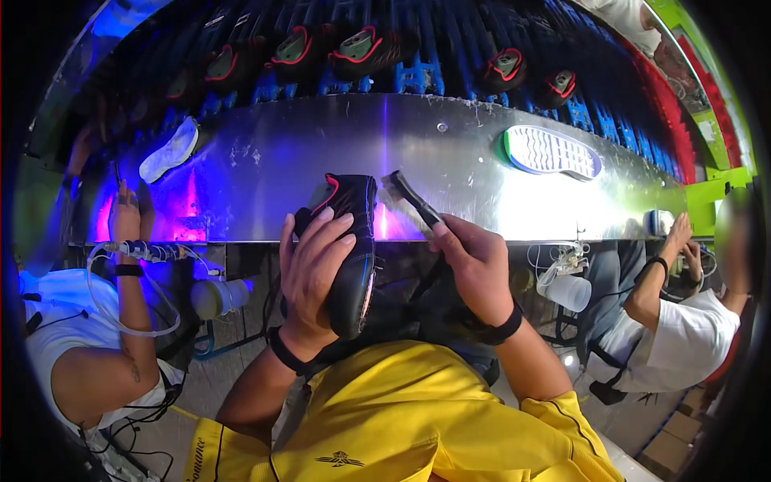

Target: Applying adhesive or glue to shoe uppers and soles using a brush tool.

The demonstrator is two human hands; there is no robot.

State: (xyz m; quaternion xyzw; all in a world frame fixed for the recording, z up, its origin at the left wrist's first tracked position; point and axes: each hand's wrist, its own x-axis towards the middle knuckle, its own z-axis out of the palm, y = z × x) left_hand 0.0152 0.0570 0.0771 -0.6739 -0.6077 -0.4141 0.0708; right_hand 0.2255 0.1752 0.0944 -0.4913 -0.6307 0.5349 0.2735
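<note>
My left hand is wrapped round a black shoe upper with a red collar edge. The shoe stands on end in front of my body, its collar end toward the metal bench. In my right hand is a small brush with a black handle, its bristle end pointing up and left. A narrow gap separates the bristles from the shoe's right side. Both wrists wear black bands. Part of the shoe is hidden behind my left fingers.
A metal bench crosses in front of me. On it lie a pale sole at left and a white patterned sole at right. Beyond, a blue conveyor carries several black shoes. Co-workers sit on both sides; plastic cups hang below the bench edge.
</note>
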